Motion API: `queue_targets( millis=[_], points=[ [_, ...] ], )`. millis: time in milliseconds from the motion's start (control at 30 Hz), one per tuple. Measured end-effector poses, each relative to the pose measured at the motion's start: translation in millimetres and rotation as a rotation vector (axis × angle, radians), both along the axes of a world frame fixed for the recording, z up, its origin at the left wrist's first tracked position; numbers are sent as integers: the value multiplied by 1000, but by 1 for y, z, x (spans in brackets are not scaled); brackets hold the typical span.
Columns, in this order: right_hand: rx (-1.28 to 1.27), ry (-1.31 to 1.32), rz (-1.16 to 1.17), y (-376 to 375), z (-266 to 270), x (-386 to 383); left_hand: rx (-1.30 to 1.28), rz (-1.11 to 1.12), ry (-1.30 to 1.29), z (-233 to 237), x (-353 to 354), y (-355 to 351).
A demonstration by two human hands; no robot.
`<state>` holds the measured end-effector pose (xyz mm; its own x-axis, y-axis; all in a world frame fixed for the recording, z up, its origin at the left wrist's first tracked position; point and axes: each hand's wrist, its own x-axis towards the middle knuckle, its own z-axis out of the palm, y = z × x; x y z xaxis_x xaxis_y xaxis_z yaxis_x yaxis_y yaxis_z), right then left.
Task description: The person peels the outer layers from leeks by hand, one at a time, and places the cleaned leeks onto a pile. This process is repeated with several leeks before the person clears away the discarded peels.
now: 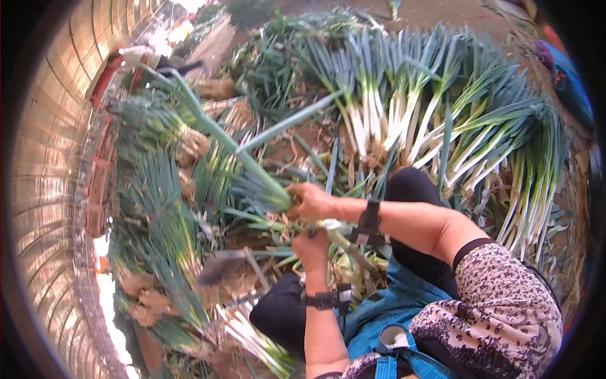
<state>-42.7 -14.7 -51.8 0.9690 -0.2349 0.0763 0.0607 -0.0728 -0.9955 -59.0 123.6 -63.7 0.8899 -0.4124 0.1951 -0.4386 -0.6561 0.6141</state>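
Observation:
My right hand [312, 201] is closed around a large green onion [224, 140], whose long leaves reach toward the upper left. Just below it my left hand [310, 249] is closed, its fingers curled close to a pale stalk [344, 241]; a small dark thing shows at its fingers, too small to name. Whether that stalk belongs to the held onion cannot be told. Both wrists wear black straps. Loose leaves and stalks lie under and around my hands.
Trimmed green onions [410, 107] lie in a wide row at the upper right. Leafy bundles [165, 208] with brown roots lie on the left. My dark-covered knees flank the hands. A ribbed wall [53, 189] curves along the left; a person [142, 57] is at the upper left.

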Motion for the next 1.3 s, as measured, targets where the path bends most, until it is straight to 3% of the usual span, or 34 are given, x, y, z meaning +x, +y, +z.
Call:
queue_targets(
  millis=[33,67,100,133,200,233,300,367,467,533,567,600,667,733,800,867,933,1000,1067,1100,1133,1200,1267,1300],
  points=[
    [22,-36,-15,2,-7,3,12,-8,-33,-8,3,2],
    [7,-59,-95,5,-12,5,-149,4,64,-11,3,1],
    [-114,-111,-161,6,-21,9,-130,-16,29,2,-4,-3],
    [52,22,-53,3,-16,7,-264,-26,77,-24,6,3],
    [-60,-141,-219,7,-12,0,-348,70,172,-19,-2,-3],
    [-71,-170,-270,9,-20,3,-259,88,172,-43,10,3],
    [-83,-201,-335,-1,-19,2,-370,77,66,-7,-19,-13],
    [80,-71,-343,-10,-9,-12,-391,13,6,-23,-28,-15],
    [51,-29,-383,-28,0,-26,-373,-72,31,-29,-30,-13],
    [40,-102,-441,-31,0,-34,-432,-282,-194,-31,-19,-17],
    [90,-108,-443,-31,1,-36,-511,-318,31,-29,-22,-18],
    [141,-113,-441,-30,2,-38,-514,-321,33,-26,-24,-20],
    [143,-76,-443,-26,21,-54,-359,-306,22,-17,-33,-24],
    [104,-60,-511,-22,29,-63,-363,-298,-4,-20,-33,-24],
    [105,-189,-534,-29,7,-49,-195,-510,-297,-14,-33,-23],
    [158,-155,-489,-41,26,-53,-179,-550,-293,-13,-37,-21],
    [86,-149,-587,-52,58,-58,-98,-637,-248,-18,-39,-17],
    [162,-268,-560,-72,57,-39,-74,-607,-196,-35,-47,-2],
    [247,-307,-537,-78,90,-53,-65,-808,-98,-67,-55,22],
    [243,-314,-561,-80,104,-56,173,-876,-128,-81,-55,44],
    [241,-316,-559,-81,110,-56,172,-874,-131,-73,-53,46],
    [392,-357,-478,-78,113,-56,36,-703,119,-45,-41,47],
    [443,-355,-406,-62,108,-55,-234,-457,181,-13,-16,26],
    [503,-345,-372,-54,107,-54,-488,-426,355,16,-17,10]
  ],
)
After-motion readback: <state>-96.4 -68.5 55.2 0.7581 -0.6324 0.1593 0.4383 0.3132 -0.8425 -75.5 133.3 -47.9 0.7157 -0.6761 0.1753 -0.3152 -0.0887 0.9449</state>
